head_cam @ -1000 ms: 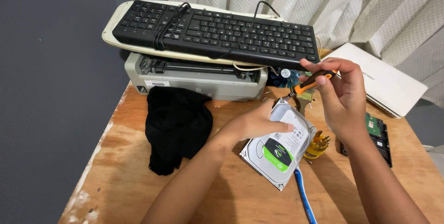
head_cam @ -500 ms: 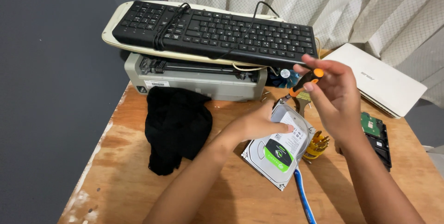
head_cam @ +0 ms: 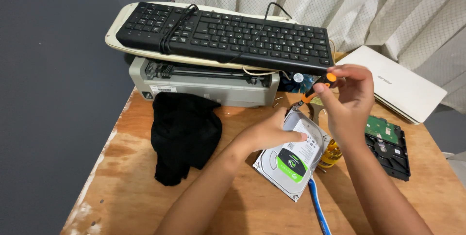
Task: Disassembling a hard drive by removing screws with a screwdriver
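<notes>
A silver hard drive (head_cam: pixel 296 160) with a green and white label lies on the wooden table (head_cam: pixel 121 177). My left hand (head_cam: pixel 269 130) presses down on its top left part. My right hand (head_cam: pixel 347 104) grips a small screwdriver (head_cam: pixel 315 89) with a black and orange handle, held slanted with its tip at the drive's far corner.
Behind stands a grey printer (head_cam: pixel 204 82) carrying a black keyboard (head_cam: pixel 228 33) on a cream one. A black cloth (head_cam: pixel 184 130) lies at the left. A second drive with a green circuit board (head_cam: pixel 388 143), a white laptop (head_cam: pixel 398 82), a yellow-handled tool (head_cam: pixel 331 155) and a blue cable (head_cam: pixel 318 208) lie at the right.
My right hand has turned on the screwdriver and its orange cap now points up and right. The left hand stays on the drive.
</notes>
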